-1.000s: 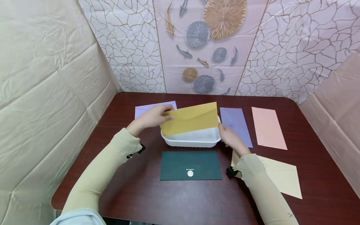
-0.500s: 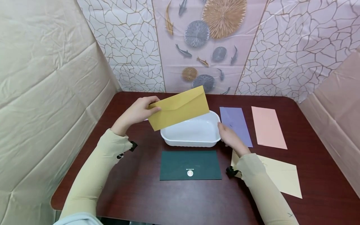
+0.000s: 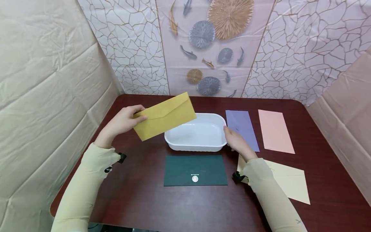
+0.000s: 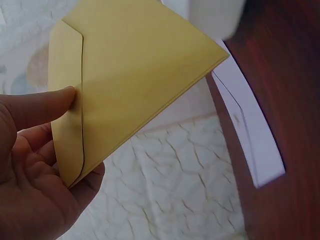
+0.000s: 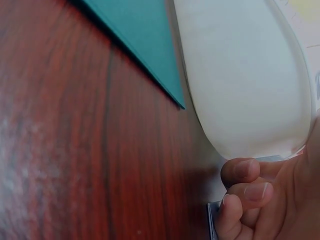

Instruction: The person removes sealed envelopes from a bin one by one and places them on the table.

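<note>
My left hand (image 3: pixel 120 124) pinches a yellow envelope (image 3: pixel 168 116) by one end, thumb on the flap side. The envelope is tilted in the air, partly over the left end of a white plastic basin (image 3: pixel 197 133). In the left wrist view, the thumb lies on the envelope's front with the fingers behind it. My right hand (image 3: pixel 237 141) grips the basin's right end; the right wrist view shows curled fingers (image 5: pixel 245 192) below its rim. A dark green envelope (image 3: pixel 195 170) lies flat in front of the basin.
A purple envelope (image 3: pixel 242 129), a pink envelope (image 3: pixel 276 131) and a cream envelope (image 3: pixel 287 180) lie at the right, the cream one partly under my right arm. A lavender envelope (image 4: pixel 252 130) shows on the dark red table (image 3: pixel 185 206) in the left wrist view.
My left hand has lifted the yellow envelope from over the basin and carried it left, uncovering most of the basin's inside. The right hand keeps its grip on the basin.
</note>
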Demonstrator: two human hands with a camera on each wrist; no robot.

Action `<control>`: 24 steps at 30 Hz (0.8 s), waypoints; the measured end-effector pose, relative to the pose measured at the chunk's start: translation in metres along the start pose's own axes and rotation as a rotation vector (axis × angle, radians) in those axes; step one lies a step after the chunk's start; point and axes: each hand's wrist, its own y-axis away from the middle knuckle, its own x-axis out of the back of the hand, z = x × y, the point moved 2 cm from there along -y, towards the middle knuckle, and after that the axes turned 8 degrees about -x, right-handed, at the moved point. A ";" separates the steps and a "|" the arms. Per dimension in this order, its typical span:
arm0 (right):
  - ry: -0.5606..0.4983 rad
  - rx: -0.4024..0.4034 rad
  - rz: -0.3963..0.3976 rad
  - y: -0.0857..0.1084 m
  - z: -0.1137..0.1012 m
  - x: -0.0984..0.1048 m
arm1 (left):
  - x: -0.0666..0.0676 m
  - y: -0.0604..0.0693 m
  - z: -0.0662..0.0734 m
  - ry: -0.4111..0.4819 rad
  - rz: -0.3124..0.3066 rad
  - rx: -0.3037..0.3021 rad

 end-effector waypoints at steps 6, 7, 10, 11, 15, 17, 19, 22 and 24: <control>-0.013 -0.003 -0.007 0.000 0.001 -0.001 | 0.012 0.029 -0.028 -0.028 0.010 0.053; -0.013 -0.004 -0.009 0.000 0.001 -0.001 | 0.015 0.034 -0.033 -0.030 0.007 0.064; -0.012 -0.011 -0.010 -0.001 0.002 -0.001 | 0.022 0.048 -0.044 -0.026 -0.007 0.107; -0.009 -0.013 -0.013 -0.001 0.002 -0.001 | 0.025 0.053 -0.048 -0.023 -0.014 0.120; -0.017 -0.017 -0.018 -0.001 0.002 0.000 | 0.031 0.070 -0.059 -0.003 -0.049 0.168; -0.021 -0.019 -0.020 -0.001 0.002 0.000 | 0.032 0.077 -0.064 0.007 -0.072 0.182; -0.024 -0.019 -0.022 -0.001 0.002 0.000 | 0.031 0.084 -0.068 0.012 -0.086 0.196; -0.022 -0.019 -0.022 -0.002 0.002 -0.001 | 0.029 0.092 -0.075 0.019 -0.096 0.211; -0.019 -0.018 -0.019 -0.003 0.003 -0.001 | 0.026 0.096 -0.080 0.032 -0.107 0.218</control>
